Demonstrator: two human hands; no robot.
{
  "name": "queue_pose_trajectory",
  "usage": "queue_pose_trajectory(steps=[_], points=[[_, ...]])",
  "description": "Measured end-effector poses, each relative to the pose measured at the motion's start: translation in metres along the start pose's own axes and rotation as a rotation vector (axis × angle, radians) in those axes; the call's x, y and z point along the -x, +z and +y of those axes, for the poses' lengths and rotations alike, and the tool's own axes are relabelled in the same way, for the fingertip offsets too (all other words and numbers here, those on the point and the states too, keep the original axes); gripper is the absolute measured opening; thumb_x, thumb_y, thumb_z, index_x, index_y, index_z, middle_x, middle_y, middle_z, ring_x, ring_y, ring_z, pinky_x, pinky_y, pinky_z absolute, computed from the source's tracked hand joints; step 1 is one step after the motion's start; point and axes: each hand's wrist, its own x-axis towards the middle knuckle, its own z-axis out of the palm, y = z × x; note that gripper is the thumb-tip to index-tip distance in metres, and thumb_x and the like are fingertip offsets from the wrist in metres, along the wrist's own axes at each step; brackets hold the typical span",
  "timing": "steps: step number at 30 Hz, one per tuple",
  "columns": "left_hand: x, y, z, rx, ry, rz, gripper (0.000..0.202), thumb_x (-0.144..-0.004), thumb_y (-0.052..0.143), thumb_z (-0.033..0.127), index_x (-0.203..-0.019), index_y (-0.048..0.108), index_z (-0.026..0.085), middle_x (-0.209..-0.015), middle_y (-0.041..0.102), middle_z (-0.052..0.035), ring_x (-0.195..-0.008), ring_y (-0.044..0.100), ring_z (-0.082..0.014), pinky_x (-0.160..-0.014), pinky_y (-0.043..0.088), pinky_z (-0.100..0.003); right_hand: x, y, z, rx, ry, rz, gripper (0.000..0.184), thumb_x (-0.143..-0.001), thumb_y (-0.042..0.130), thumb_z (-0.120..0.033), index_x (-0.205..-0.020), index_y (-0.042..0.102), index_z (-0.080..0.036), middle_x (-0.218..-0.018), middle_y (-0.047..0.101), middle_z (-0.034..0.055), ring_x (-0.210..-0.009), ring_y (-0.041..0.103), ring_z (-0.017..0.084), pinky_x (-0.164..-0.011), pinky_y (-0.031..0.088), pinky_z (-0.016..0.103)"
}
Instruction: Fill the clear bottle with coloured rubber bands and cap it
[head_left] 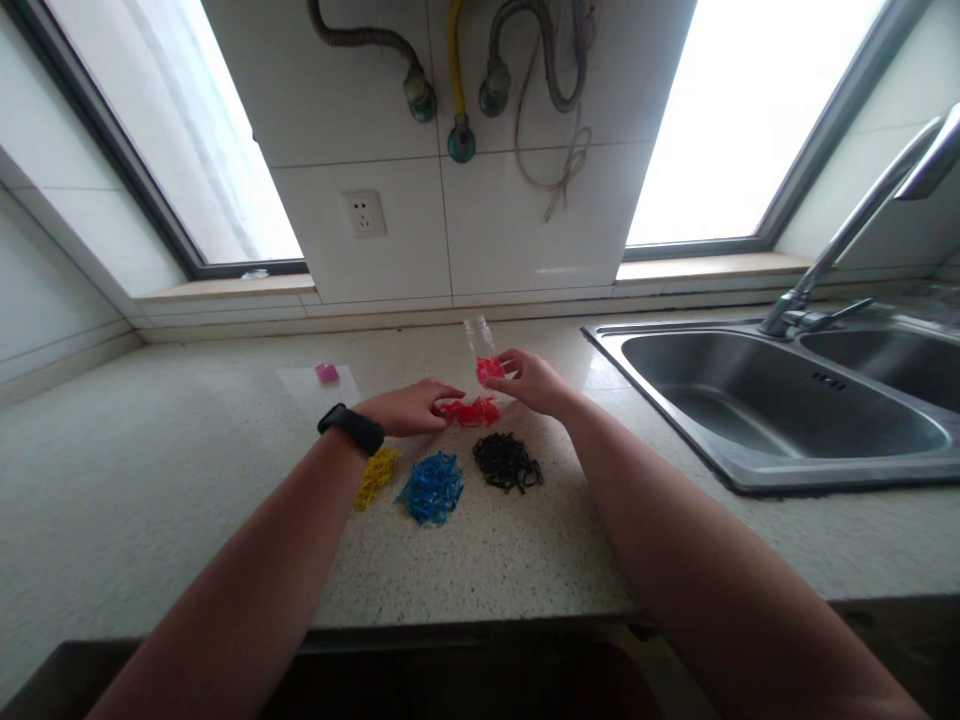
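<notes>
My left hand (409, 408), with a black band on its wrist, reaches over the counter and its fingertips pinch at a small pile of red rubber bands (471, 411). My right hand (531, 381) holds a small clear bottle (482, 352) tilted over that pile, with some red bands inside its lower part. Nearer to me lie three more piles: yellow bands (376, 475) partly under my left wrist, blue bands (432, 488) and black bands (507, 463).
The speckled stone counter (187, 480) runs to a steel double sink (780, 420) with a tap (847, 240) on the right. A small pink object (326, 373) lies on a clear sheet at the back left. Tiled wall, socket, hoses and two windows stand behind.
</notes>
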Motion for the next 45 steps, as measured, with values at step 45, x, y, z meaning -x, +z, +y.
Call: queue_pose_trajectory(steps=[45], points=[[-0.03,-0.075,0.013,-0.002,-0.039,0.557,0.016,-0.084,0.059,0.02,-0.091,0.071,0.012,-0.079,0.07,-0.007,-0.068,0.06,-0.0145,-0.064,0.043,-0.025,0.002,0.0,0.015,0.18,-0.125,-0.019,0.041,-0.076,0.075,-0.042,-0.112,0.066,-0.023,-0.106,0.071,0.0047,-0.071,0.062,0.013,-0.062,0.043,0.024]])
